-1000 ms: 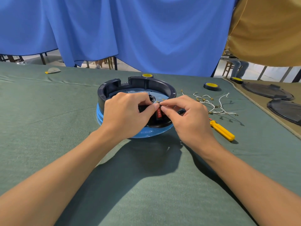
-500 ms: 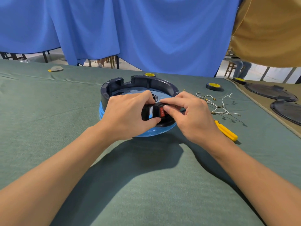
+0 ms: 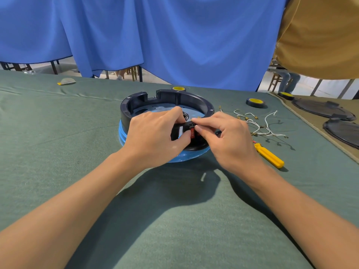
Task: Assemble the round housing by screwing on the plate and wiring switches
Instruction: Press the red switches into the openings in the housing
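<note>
The single camera on my head faces forward and down, close above my left hand (image 3: 153, 136) and right hand (image 3: 227, 138).

Near rim of housing (image 3: 167, 101) hidden behind left hand (image 3: 153, 136) and right hand (image 3: 231, 140). Most of switch (image 3: 181, 131) covered too; how it is wired too small to tell. Nearer black disc (image 3: 343, 133) cut by right edge.

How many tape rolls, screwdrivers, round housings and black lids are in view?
tape rolls: 3
black lids: 2
screwdriver: 1
round housing: 1
Total: 7
</note>
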The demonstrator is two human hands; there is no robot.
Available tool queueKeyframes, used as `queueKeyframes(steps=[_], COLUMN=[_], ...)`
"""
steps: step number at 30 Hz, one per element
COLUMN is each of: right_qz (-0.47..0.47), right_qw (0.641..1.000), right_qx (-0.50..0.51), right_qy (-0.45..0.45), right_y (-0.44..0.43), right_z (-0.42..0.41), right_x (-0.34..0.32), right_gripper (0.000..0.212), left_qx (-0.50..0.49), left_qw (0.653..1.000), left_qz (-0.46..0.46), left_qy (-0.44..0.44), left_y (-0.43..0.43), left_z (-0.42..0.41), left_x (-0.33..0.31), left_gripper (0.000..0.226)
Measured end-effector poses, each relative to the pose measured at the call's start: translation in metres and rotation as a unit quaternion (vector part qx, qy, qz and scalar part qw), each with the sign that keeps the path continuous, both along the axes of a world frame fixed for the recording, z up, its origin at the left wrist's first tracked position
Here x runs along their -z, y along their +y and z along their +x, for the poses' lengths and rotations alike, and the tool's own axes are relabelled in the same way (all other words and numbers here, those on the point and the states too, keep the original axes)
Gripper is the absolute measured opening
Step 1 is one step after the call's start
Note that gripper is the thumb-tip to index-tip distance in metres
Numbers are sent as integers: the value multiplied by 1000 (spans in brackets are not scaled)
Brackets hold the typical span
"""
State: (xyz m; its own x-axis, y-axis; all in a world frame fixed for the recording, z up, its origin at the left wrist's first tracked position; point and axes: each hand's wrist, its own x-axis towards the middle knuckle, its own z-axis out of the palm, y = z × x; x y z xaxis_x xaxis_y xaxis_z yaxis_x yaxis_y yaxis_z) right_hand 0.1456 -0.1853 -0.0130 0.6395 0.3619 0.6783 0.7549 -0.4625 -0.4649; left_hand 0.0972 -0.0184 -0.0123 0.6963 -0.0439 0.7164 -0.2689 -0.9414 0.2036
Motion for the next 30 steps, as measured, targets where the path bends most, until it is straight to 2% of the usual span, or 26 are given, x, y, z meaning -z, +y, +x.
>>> queueKeyframes(steps=[8,13,18,21,23,25,28,30], right_qz=[18,30,0,-12,-53,-149,-257,-291], right_qw=[1000,998,1000,998,989,968,940,929], right_qx=[-2,0,1,62,140,199,197,178], right_qy=[16,54,18,-22,-5,37,109,142], right_y=[1,2,-2,-13,-26,-39,-47,-46], right_z=[1,6,7,8,14,17,16,14], right_x=[-3,-6,-5,-3,-4,-4,-5,-4], right_gripper=[16,10,12,13,13,26,43,44], left_qx=[-22,-23,-13,5,-1,-11,-15,-21], left_qw=[998,998,997,996,996,997,998,997], left_qz=[-45,-19,20,42,55,46,50,63], left_qy=[-26,-47,-79,-76,-73,-61,-41,-49], left_y=[-5,-8,-5,4,10,14,15,13], left_z=[3,3,3,2,1,1,3,4], left_x=[3,3,5,2,0,-1,3,5], left_gripper=[29,31,27,30,35,42,39,37])
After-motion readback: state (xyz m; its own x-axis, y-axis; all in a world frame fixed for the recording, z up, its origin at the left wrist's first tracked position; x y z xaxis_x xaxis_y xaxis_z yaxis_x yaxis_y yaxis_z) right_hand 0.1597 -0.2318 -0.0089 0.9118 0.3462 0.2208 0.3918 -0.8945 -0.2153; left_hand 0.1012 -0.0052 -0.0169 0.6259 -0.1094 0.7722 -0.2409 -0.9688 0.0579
